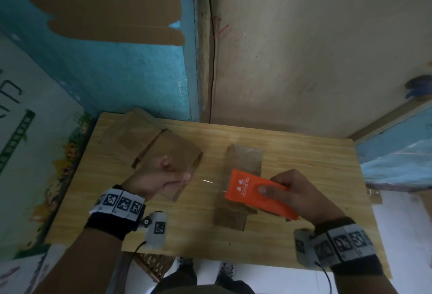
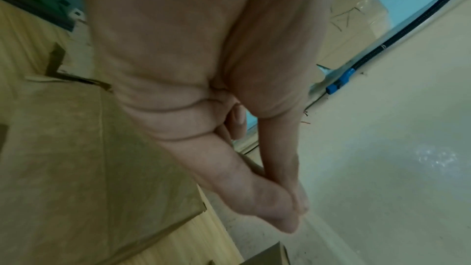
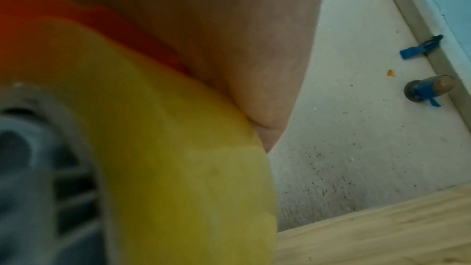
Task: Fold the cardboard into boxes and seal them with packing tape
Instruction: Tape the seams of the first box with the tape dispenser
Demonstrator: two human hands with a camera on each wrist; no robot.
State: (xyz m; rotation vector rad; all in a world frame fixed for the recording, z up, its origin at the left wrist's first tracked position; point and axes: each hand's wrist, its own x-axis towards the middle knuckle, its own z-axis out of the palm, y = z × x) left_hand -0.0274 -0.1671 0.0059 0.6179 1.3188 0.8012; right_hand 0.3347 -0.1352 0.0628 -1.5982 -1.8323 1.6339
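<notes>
On the wooden table (image 1: pixel 304 165) a folded brown cardboard box (image 1: pixel 173 151) lies at the left centre, seen close up in the left wrist view (image 2: pixel 76 148). My left hand (image 1: pixel 184 176) hovers over its near end, with thumb and fingertips (image 2: pixel 295 209) pinched together on the end of a clear tape strip (image 1: pixel 208 181). The strip runs right to an orange tape dispenser (image 1: pixel 247 188), which my right hand (image 1: pixel 268 185) grips from the right. Its yellowish tape roll (image 3: pixel 178 148) fills the right wrist view. A flat cardboard piece (image 1: pixel 245 155) lies under the dispenser.
A large flat cardboard sheet (image 1: pixel 105 1) leans on the blue wall behind the table. A white printed carton (image 1: pixel 28 130) stands at the left edge. A black cable (image 1: pixel 212 59) runs down the wall corner. Bare wood lies right of the dispenser.
</notes>
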